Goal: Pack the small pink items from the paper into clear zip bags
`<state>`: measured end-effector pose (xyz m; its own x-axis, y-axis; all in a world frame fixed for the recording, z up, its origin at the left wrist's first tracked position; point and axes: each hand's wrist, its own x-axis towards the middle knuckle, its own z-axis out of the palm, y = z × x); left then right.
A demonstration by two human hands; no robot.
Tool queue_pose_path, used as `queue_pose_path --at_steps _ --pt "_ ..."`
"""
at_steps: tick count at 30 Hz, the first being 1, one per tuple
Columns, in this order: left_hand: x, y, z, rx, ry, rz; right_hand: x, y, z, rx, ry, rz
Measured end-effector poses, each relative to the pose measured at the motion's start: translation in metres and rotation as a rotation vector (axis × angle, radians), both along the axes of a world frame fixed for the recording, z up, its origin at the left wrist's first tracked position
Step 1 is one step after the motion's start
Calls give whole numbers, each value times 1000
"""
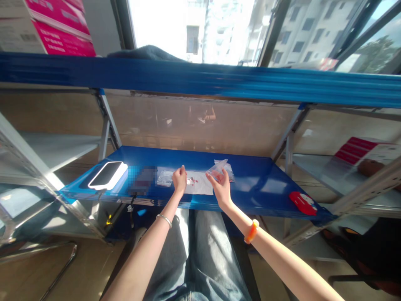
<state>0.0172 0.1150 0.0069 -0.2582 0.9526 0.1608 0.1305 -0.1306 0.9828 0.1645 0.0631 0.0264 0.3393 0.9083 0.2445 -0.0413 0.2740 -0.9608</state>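
My left hand (179,180) is closed, fingers pinched together, over the left part of a white sheet (200,189). Whatever it holds, if anything, is too small to see. Small red pieces (194,181) lie on the sheet just right of that hand. My right hand (222,190) is at the sheet's right end, its thumb and fingers around a clear plastic bag (227,168) with a raised, crumpled edge. Some reddish contents show faintly through it. Another clear plastic packet (164,178) lies flat to the left of my left hand.
On the blue table (253,175), a white-framed device with a dark screen (108,174) lies at left, beside a blurred-out dark object (143,180). A red item (303,203) sits at the right corner. A blue beam (200,81) crosses above. Pink-and-white boxes (360,150) occupy the right shelf.
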Motion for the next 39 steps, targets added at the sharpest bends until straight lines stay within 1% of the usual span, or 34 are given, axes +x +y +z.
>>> queue_pose_path --at_steps 4,8,11,15,18,21,23,31,34,37,39 --pt "3 -7 -6 62 439 -114 3 -1 -4 -15 -3 -20" --pt "8 -9 -11 65 770 -205 6 0 -6 -34 12 -18" --pt "9 -6 -13 59 942 -220 8 1 -5 -40 29 -14" --pt "9 -2 -16 64 1074 -208 8 0 -1 -72 84 -11" --pt "9 -2 -18 71 1113 -189 7 -2 3 -121 172 12" --pt "9 -2 -18 76 1115 -160 10 -1 6 -184 287 82" --pt "9 -2 -18 77 1103 -143 12 2 6 -212 325 123" --pt "9 -3 -16 94 1040 -120 14 5 -2 -180 302 255" --pt "8 -6 -12 113 1001 -115 13 1 2 -188 313 318" --pt "8 -12 -6 140 964 -103 15 -3 8 -209 273 372" --pt "8 -19 1 178 852 -66 17 -5 11 -224 223 430"
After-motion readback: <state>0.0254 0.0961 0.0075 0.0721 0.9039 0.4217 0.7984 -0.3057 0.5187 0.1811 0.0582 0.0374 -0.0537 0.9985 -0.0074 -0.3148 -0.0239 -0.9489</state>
